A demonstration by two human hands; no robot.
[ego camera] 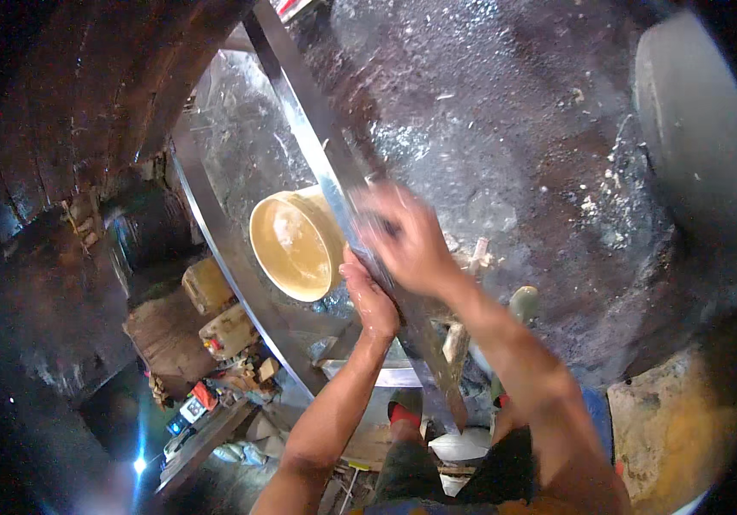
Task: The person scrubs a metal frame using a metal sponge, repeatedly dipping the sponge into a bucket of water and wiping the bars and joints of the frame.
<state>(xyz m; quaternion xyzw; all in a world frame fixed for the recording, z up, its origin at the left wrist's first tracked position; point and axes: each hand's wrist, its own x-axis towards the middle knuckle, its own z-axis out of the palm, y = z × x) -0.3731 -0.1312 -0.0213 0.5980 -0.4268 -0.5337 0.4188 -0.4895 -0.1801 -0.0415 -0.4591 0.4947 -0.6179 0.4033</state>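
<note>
A long shiny metal bar (pixel 317 161) runs diagonally in front of me, from the upper left down to near my legs. My left hand (pixel 373 302), which looks wet, grips its left side low down; the fingertips are partly hidden. Just above, my right hand (pixel 404 238) is at the bar's upper face, blurred by motion, so whether its fingers hold anything is unclear. Left of the bar and partly behind it, a yellowish plastic bucket (pixel 291 248) lies tilted with its mouth toward me. Its inside looks wet, with a pale patch.
Dark, wet, stained ground (pixel 503 129) spreads beyond the bar. A second metal rail (pixel 214 251) curves along the left, beside yellowish jerrycans (pixel 227 331) and a wooden plank (pixel 204 444). A large grey rounded object (pixel 696 129) stands far right. A white bowl (pixel 462 444) is near my feet.
</note>
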